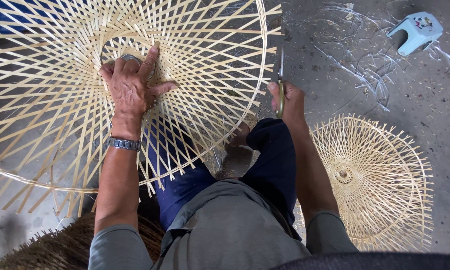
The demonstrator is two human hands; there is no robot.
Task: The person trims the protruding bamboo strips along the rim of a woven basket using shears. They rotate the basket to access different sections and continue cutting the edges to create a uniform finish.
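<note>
across the person's lap and knees lies one large woven bamboo frame (85,90), a round open lattice of pale strips with a hoop rim and loose strip ends sticking out past it. it tilts over the dark blue trousers (270,165) and fills the upper left of the view. the left hand (132,87) rests flat on the lattice near its centre ring, its grip spread, fingers splayed over the crossing strips, index finger pointing up along one strip. a metal wristwatch (124,144) sits on that wrist. the right hand (287,100) is just outside the frame's rim on the right, its grip pressed together around one pair of scissors (280,87), whose blades point up beside the hoop; whether the blades touch a strip i cannot tell. one bare foot (237,150) shows under the rim between the knees. on the concrete floor (435,150) to the right lies a second, smaller woven bamboo frame (375,180), finer in weave, with a small centre ring, so two frames in all. farther off, at the upper right, stands one small pale plastic stool (415,31), with thin clear curled shavings (360,65) scattered between it and the scissors. at the lower left edge lies a brown fibrous mat (60,245).
</note>
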